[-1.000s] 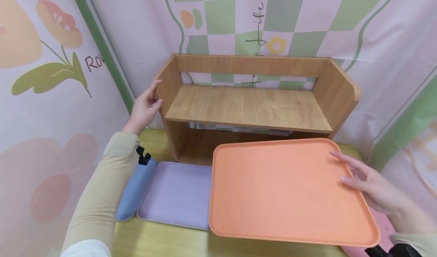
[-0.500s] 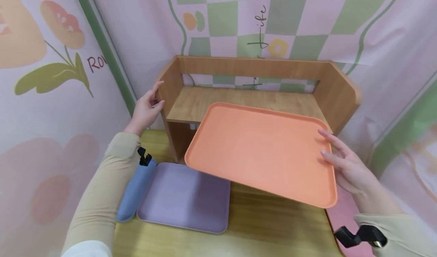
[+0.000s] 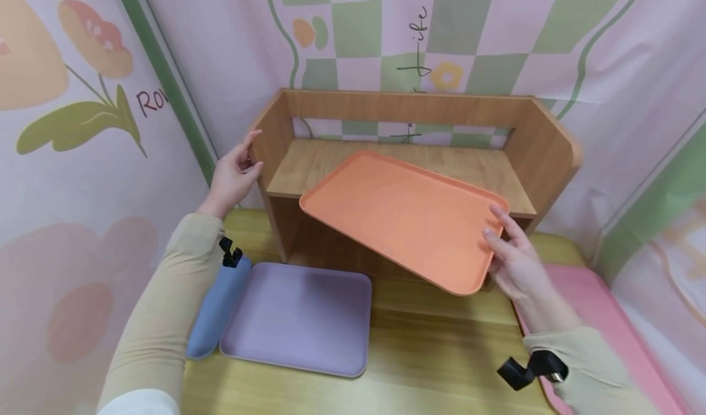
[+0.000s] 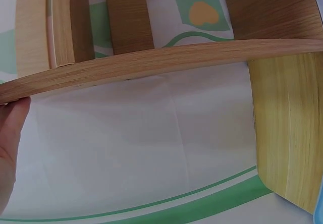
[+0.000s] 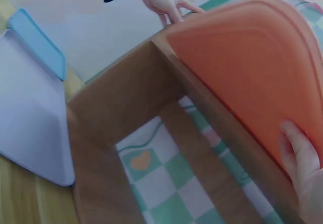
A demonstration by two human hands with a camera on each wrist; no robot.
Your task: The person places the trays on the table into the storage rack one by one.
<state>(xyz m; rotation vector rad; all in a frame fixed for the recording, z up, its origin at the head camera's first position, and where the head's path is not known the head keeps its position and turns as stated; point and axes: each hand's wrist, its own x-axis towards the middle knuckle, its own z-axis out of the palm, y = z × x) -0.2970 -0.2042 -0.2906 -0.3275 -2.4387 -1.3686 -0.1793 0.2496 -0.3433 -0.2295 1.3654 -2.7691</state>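
Our right hand (image 3: 521,271), fingers pinching the orange tray (image 3: 405,219) by one edge, has raised it to the upper shelf (image 3: 303,163); our left hand (image 3: 230,181), fingers spread, touches the wooden rack (image 3: 397,105). We read "RO" and "ife" on the curtains (image 3: 355,29); our right sleeve (image 3: 592,372) partly covers a pink tray (image 3: 584,292).

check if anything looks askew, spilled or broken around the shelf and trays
Nothing looks spilled or damaged. The orange tray is askew, slanting across the front of the wooden shelf rather than square with it, but the right hand is holding it, so that hardly seems odd. The purple tray lies flat.
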